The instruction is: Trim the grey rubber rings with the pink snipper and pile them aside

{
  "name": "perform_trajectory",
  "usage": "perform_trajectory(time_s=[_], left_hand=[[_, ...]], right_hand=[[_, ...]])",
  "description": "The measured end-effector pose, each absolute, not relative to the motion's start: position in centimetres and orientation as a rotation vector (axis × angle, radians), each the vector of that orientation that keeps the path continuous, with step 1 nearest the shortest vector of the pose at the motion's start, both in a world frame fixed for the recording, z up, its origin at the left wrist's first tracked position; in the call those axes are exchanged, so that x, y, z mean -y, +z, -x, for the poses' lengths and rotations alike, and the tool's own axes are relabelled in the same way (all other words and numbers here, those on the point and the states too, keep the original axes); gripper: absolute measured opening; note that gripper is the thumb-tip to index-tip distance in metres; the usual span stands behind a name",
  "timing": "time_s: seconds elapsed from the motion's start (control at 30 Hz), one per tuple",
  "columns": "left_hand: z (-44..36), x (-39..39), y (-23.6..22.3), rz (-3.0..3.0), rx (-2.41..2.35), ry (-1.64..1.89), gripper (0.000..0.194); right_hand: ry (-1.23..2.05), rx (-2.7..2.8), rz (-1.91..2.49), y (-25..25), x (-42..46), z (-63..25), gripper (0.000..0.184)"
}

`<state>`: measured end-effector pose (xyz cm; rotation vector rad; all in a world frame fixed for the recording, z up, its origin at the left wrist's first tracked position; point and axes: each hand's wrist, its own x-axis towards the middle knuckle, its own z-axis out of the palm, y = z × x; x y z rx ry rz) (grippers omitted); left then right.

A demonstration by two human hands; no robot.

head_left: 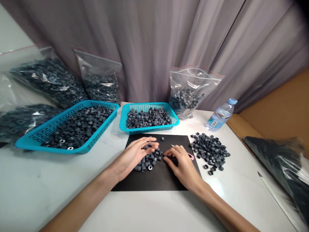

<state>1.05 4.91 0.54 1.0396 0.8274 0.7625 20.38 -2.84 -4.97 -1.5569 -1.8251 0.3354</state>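
On a black mat [154, 183] lies a loose heap of small dark-grey cylindrical rings [151, 160]. My left hand [138, 153] hovers over the heap's left side, its fingers stretched out and apart; a few rings show between the fingers. At the heap's right edge, my right hand [180, 161] pinches thumb and forefinger together on what looks like one small dark ring [165, 157]. Partly hidden beneath that hand is a thin tool with a pink looped end [191, 156] and a pale pointed tip. One single ring [162, 139] sits apart near the mat's back edge.
Two blue plastic baskets [149, 130] [84, 149] of rings stand behind and left. Thin black rings [211, 151] are piled right of the mat. Filled zip bags [185, 100] and a water bottle [220, 116] stand behind. A dark bag [277, 164] lies far right.
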Motion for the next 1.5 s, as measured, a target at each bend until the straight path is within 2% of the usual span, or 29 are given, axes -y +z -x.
perform_trajectory(time_s=[0.2, 0.37, 0.53, 0.77, 1.07, 1.23, 1.5], left_hand=[[-1.8, -3.4, 1.5, -0.837, -0.674, 0.645, 0.039], [-1.9, -2.7, 1.2, -0.858, -0.616, 0.608, 0.031], [-2.2, -2.1, 1.1, -0.911, -0.586, 0.55, 0.038], [-2.6, -2.1, 1.0, -0.852, -0.425, 0.579, 0.036], [-2.2, -2.2, 0.9, -0.898, -0.48, 0.588, 0.038], [-1.9, -1.8, 1.3, -1.101, -0.582, 0.503, 0.051], [-1.7, -1.4, 0.9, -1.256, -0.437, 0.486, 0.054]], right_hand=[[0.515, 1.572, 1.407, -4.0, 3.2, -20.8, 0.012], [0.583, 1.315, 1.306, -2.4, 4.0, -20.6, 0.016], [0.548, 1.437, 1.291, -1.8, 4.5, -20.5, 0.015], [0.468, 1.598, 1.264, -1.5, 4.4, -20.9, 0.021], [0.462, 1.711, 1.284, -1.0, 4.4, -21.6, 0.017], [0.437, 1.727, 1.266, -0.8, 4.4, -21.6, 0.014], [0.401, 1.683, 1.26, -0.6, 4.6, -21.5, 0.01]])
